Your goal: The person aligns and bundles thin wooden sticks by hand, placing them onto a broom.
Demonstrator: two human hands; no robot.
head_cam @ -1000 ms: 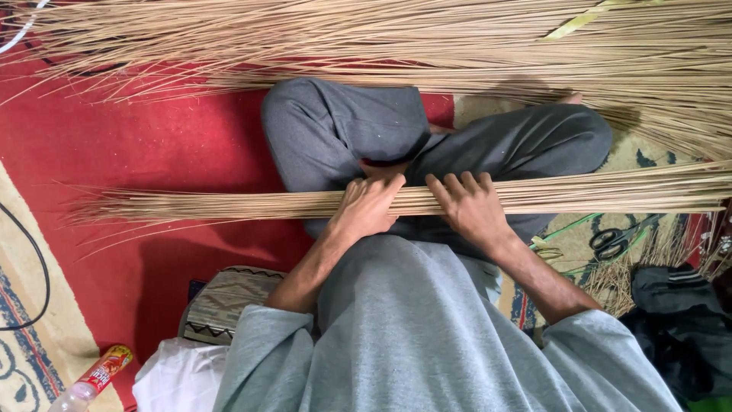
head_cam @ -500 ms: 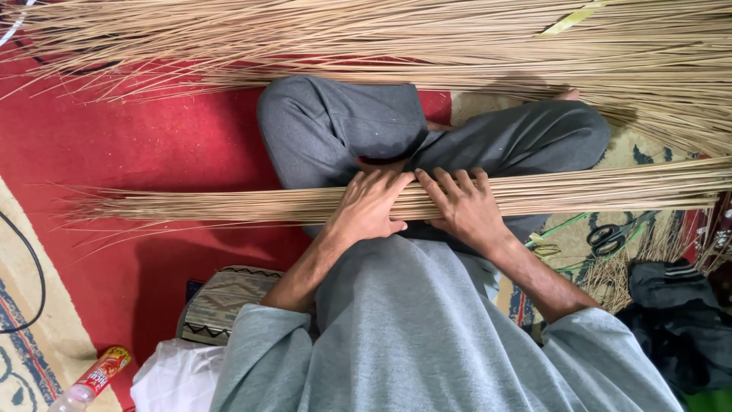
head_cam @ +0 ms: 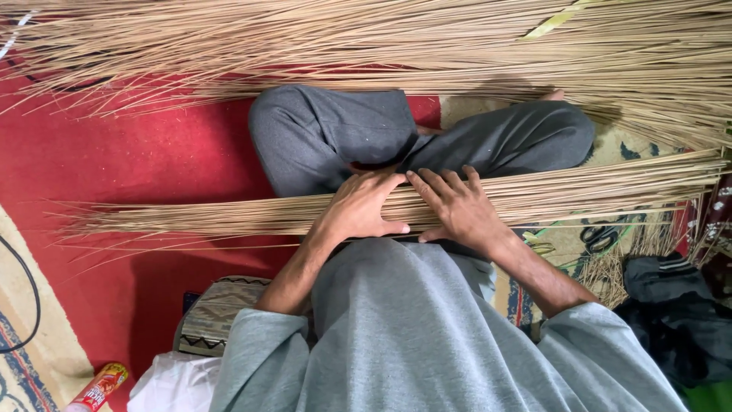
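A long bundle of thin tan sticks (head_cam: 229,217) lies across my crossed legs in grey trousers (head_cam: 335,133), running from the left of the view to the right. My left hand (head_cam: 358,207) lies on the bundle's middle, fingers over the top and thumb along its near side. My right hand (head_cam: 456,207) grips the bundle right beside it, fingers spread over the sticks and thumb below. The two hands nearly touch at the fingertips.
A much larger heap of the same sticks (head_cam: 427,46) spreads across the top. I sit on a red carpet (head_cam: 130,160). Black scissors (head_cam: 598,235) and a dark cloth (head_cam: 671,320) lie at the right. A patterned cushion (head_cam: 217,317), a white bag (head_cam: 171,385), a red bottle (head_cam: 99,385) and a black cable (head_cam: 32,305) lie at the lower left.
Both hands have slid a little along the bundle and come closer together. The bundle stays across my legs.
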